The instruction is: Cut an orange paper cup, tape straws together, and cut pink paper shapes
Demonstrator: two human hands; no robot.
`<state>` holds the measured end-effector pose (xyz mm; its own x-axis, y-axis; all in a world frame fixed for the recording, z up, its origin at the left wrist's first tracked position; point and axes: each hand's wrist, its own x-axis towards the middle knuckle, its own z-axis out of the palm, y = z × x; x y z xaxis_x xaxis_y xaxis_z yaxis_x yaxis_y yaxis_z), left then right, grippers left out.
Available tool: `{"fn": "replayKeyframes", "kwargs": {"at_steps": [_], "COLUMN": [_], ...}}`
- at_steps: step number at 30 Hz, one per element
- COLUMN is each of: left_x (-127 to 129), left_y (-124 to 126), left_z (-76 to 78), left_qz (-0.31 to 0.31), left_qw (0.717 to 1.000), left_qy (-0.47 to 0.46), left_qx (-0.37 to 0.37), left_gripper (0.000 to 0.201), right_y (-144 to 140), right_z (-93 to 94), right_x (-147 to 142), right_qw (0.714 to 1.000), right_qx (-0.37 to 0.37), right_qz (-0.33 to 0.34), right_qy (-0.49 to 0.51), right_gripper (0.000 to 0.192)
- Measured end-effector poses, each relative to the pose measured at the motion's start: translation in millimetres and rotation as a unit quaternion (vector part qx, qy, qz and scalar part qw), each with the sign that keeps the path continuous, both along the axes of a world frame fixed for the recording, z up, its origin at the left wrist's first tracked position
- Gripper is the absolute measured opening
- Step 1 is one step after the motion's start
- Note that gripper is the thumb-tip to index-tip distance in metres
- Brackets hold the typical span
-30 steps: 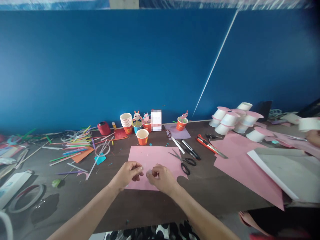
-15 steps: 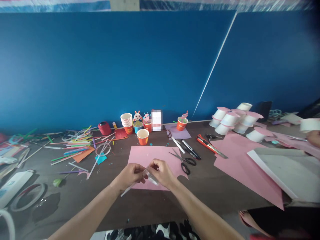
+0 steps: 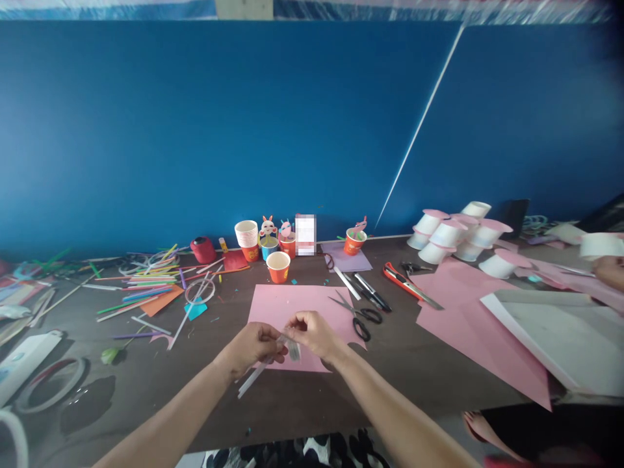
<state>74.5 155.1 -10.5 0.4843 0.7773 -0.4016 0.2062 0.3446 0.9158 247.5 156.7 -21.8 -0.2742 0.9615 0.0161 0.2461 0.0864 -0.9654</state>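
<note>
Above a dark table [image 3: 312, 406] by a blue wall [image 3: 273, 123], both hands [image 3: 256, 346] [image 3: 312, 333] pinch translucent strips [image 3: 294, 351]

Pink paper [image 3: 277, 302] on dark table [image 3: 287, 416]

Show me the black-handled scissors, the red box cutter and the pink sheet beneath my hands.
Black-handled scissors [image 3: 354, 313]: head view, around the pivot.
Red box cutter [image 3: 405, 283]: head view, middle of the handle.
Pink sheet [image 3: 298, 303]: head view, bare paper in its far half.

The head camera looks forward and down across the table [image 3: 400, 357].
</note>
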Motion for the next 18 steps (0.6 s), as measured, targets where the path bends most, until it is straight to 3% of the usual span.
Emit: {"fn": "replayKeyframes", "kwargs": {"at_steps": [6, 12, 18], "left_x": [2.4, -0.9, -0.7], "left_y": [-0.6, 1.7, 2.9], "left_z": [-3.1, -2.1, -1.7], "left_qz": [-0.006, 0.010, 0.001], "left_qw": [1.000, 1.000, 0.999], "left_qy": [0.015, 0.023, 0.037], "left_qx": [-0.005, 0.000, -0.008], "left_gripper": [0.027, 0.027, 0.030], "right_y": [3.6, 4.9, 4.3], "right_z": [-10.0, -5.4, -9.2], "right_x": [-4.8, 1.6, -0.2], "right_qw": [1.000, 0.996, 0.996], "right_qx": [-0.008, -0.067, -0.066], "right_qz": [-0.007, 0.026, 0.026], "right_qy": [-0.005, 0.061, 0.052], "right_gripper": [0.015, 0.028, 0.018]}}
